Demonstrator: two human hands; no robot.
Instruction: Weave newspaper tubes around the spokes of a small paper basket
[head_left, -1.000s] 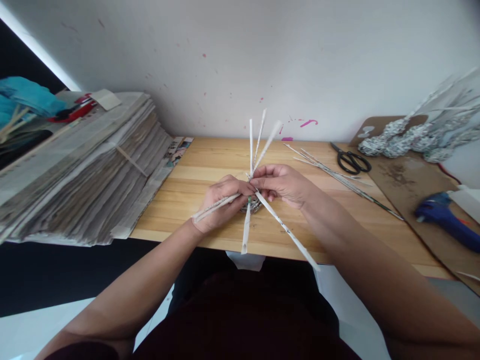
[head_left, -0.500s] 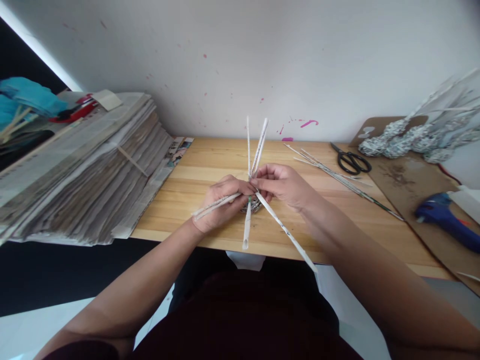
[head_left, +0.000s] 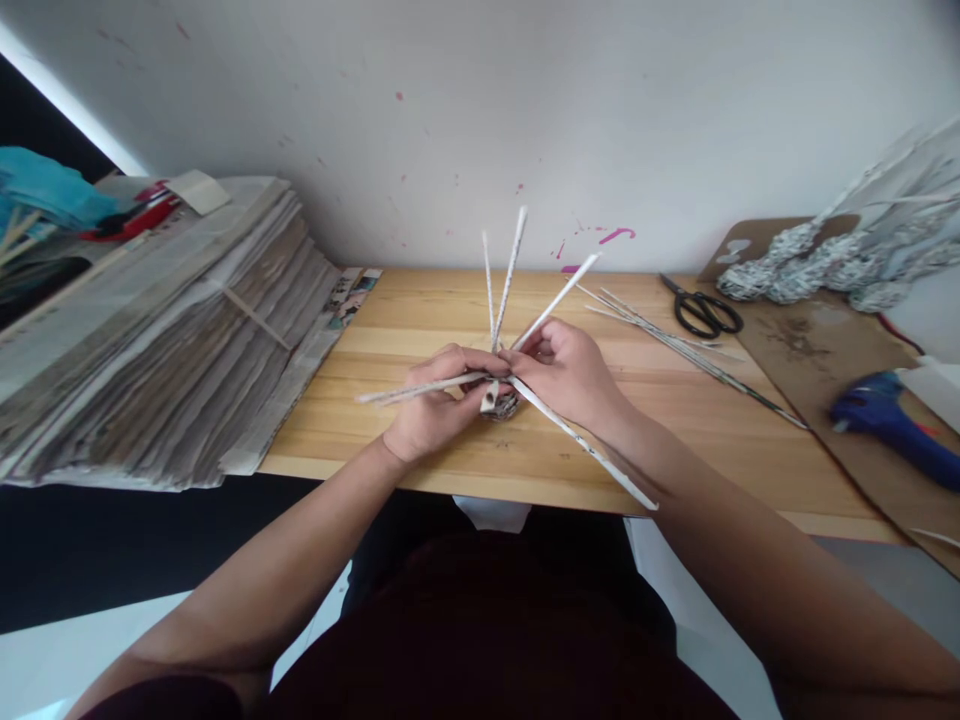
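Between my hands is a small woven piece (head_left: 501,405) of rolled newspaper, with several paper tubes sticking out of it. My left hand (head_left: 448,400) grips its left side, fingers closed. A pale tube (head_left: 420,387) passes across that hand to the left. My right hand (head_left: 564,370) pinches at the right side where the tubes meet. One white tube (head_left: 559,300) slants up beside its fingers, and another tube (head_left: 585,447) runs down to the right under the wrist. Two thinner tubes (head_left: 508,280) rise toward the wall. The fingers hide most of the weave.
Loose paper tubes (head_left: 682,353) and black-handled scissors (head_left: 701,310) lie to the right on the wooden table (head_left: 420,310). Farther right, a blue glue gun (head_left: 892,420) and woven newspaper pieces (head_left: 806,260) rest on brown board. A tall newspaper stack (head_left: 165,350) stands at left.
The tubes have turned and spread: one now leans to the upper right by my right fingers. The near tube that pointed down at me now shows its hollow end. Both hands stay on the piece.
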